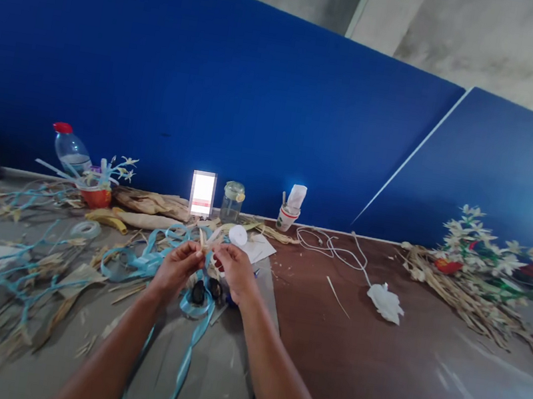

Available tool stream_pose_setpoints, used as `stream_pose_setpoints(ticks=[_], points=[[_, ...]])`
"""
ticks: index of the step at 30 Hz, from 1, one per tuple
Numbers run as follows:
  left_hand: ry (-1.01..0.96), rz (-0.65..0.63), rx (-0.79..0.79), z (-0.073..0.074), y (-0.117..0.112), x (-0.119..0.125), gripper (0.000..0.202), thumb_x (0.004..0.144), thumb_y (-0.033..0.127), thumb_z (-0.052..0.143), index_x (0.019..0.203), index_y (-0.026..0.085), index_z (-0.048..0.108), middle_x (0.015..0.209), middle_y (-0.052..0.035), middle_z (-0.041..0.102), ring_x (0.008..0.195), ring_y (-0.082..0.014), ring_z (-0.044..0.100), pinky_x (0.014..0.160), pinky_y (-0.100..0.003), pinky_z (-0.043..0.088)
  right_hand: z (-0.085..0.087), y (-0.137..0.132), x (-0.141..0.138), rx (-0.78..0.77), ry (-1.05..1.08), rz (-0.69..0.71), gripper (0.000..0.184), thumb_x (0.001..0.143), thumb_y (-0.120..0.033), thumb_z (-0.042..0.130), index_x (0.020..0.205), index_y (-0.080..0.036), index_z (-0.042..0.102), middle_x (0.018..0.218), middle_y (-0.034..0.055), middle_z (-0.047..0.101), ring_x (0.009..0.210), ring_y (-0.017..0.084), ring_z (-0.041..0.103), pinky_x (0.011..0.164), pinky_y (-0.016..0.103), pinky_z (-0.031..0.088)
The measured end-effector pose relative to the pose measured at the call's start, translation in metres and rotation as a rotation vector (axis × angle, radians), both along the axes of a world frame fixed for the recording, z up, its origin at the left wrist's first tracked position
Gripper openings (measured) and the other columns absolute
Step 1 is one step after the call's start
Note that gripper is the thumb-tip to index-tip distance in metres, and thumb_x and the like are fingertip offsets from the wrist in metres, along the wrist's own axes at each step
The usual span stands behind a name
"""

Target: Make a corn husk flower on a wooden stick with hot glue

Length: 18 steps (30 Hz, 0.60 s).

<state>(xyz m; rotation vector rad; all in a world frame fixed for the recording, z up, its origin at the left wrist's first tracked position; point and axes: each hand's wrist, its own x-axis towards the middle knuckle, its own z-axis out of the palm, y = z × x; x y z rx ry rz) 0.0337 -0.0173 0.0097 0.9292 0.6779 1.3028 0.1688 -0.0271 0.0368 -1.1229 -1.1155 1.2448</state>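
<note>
My left hand point(179, 268) is pinched on a small pale flower-like piece of dried husk point(203, 239) above the table. The fingers of my right hand point(237, 268) are closed on its other side, close to the left fingertips. Light blue ribbon point(185, 362) hangs below the hands and runs down toward the table's front edge. More blue ribbon point(143, 259) lies looped to the left of my left hand. Small dark objects point(198, 292) sit under the hands, partly hidden. Just beyond the right hand are a round white thing point(238, 235) and a white sheet point(258, 249).
Blue-wrapped stems point(31, 297) and husk scraps spread across the left side. Along the blue partition point(263, 91) stand a bottle point(69, 148), an orange tub point(95, 197), a lit phone point(202, 193), a jar point(232, 202) and a paper cup point(288, 218). A white cord point(334, 251) and husk flowers point(476, 249) lie right.
</note>
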Motion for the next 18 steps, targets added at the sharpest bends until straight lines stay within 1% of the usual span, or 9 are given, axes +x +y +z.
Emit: stream_pose_setpoints(ticks=[3, 6, 13, 16, 18], points=[[0.037, 0.003, -0.006, -0.0006, -0.0001, 0.0012, 0.02, 0.064, 0.029, 0.074, 0.069, 0.016, 0.059, 0.055, 0.0029, 0.055, 0.052, -0.0069, 0.049, 0.052, -0.017, 0.038, -0.0036, 0.0043, -0.0024, -0.014, 0.065, -0.036, 0.022, 0.068, -0.037, 0.057, 0.066, -0.015, 0.059, 0.057, -0.003, 0.05, 0.052, 0.009, 0.042, 0.052, 0.022, 0.034], [0.085, 0.01, -0.013, -0.0015, 0.0, 0.002, 0.021, 0.064, 0.029, 0.074, 0.071, 0.016, 0.06, 0.056, 0.0021, 0.056, 0.054, -0.0075, 0.05, 0.054, -0.018, 0.039, -0.0054, 0.0059, -0.0015, -0.024, 0.107, -0.041, 0.02, 0.066, -0.035, 0.058, 0.063, -0.016, 0.058, 0.058, -0.0025, 0.052, 0.053, 0.009, 0.043, 0.055, 0.022, 0.035], [0.205, 0.025, -0.02, -0.0039, 0.0015, 0.0026, 0.025, 0.064, 0.034, 0.072, 0.073, 0.016, 0.057, 0.057, 0.0034, 0.056, 0.051, -0.0071, 0.048, 0.048, -0.018, 0.034, -0.0025, 0.0034, -0.0002, -0.014, 0.171, -0.072, 0.017, 0.062, -0.033, 0.06, 0.057, -0.016, 0.059, 0.052, -0.0033, 0.05, 0.049, 0.008, 0.039, 0.051, 0.022, 0.032], [0.23, 0.051, -0.011, -0.0044, 0.0021, 0.0027, 0.026, 0.064, 0.034, 0.071, 0.075, 0.016, 0.057, 0.058, 0.0032, 0.057, 0.05, -0.0071, 0.048, 0.047, -0.018, 0.033, -0.0009, 0.0029, 0.0004, -0.014, 0.172, -0.137, 0.019, 0.061, -0.034, 0.06, 0.054, -0.016, 0.058, 0.05, -0.0034, 0.05, 0.049, 0.009, 0.039, 0.051, 0.022, 0.031], [0.271, 0.08, 0.012, -0.0045, 0.0021, 0.0031, 0.025, 0.065, 0.035, 0.07, 0.076, 0.016, 0.056, 0.056, 0.0036, 0.057, 0.047, -0.0065, 0.045, 0.045, -0.018, 0.03, -0.001, 0.0031, 0.0006, -0.006, 0.159, -0.19, 0.02, 0.062, -0.034, 0.059, 0.053, -0.016, 0.057, 0.049, -0.0039, 0.048, 0.048, 0.008, 0.037, 0.05, 0.022, 0.03]])
